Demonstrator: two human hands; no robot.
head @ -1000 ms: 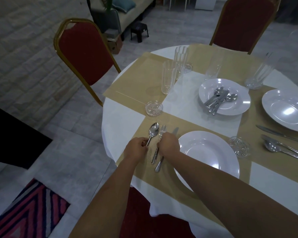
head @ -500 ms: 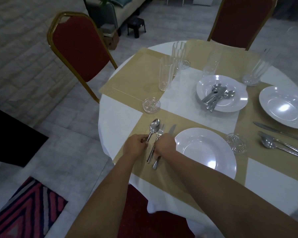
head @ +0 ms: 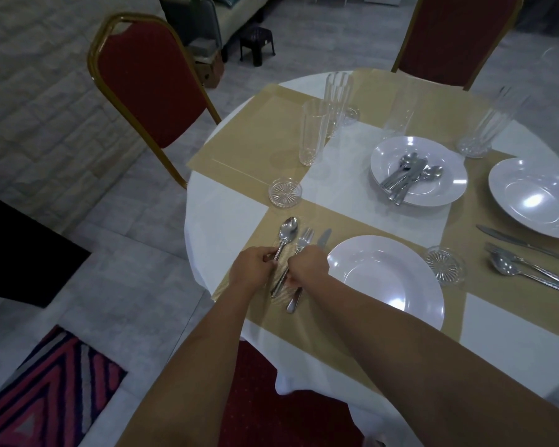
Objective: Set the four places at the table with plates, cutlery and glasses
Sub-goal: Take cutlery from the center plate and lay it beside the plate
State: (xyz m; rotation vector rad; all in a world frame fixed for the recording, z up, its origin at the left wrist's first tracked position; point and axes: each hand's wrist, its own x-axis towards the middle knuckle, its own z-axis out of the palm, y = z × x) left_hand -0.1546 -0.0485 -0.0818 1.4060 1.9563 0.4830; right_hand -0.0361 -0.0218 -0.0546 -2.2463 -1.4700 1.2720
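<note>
1. Head view: the step in hand, as I judge it, is squaring up the cutlery left of the round white near plate (head: 384,285) on the round, white-clothed tabletop (head: 226,221).
2. The left hand (head: 254,269) has its fingers curled and pinches the handle of the shiny steel spoon (head: 288,232), the piece farthest left of the plate.
3. The right hand (head: 307,267) is curled too, and its fingertips seem to pinch the handle of the steel fork (head: 304,237), which lies between the spoon and the plate.
4. The steel table knife (head: 324,237) lies closest to the plate's left rim and runs under the right hand. I cannot tell whether the hand touches it.
5. To do it well, slide each handle flat on the woven beige placemat (head: 352,222) without lifting it, until all three pieces run parallel with their handle ends level.
6. Keep a narrow even gap between pieces, and keep the knife off the plate's rim.
7. Beyond the plate, a second white plate (head: 449,162) carries a heap of unsorted cutlery (head: 407,175), so those pieces are not yet laid out.
</note>
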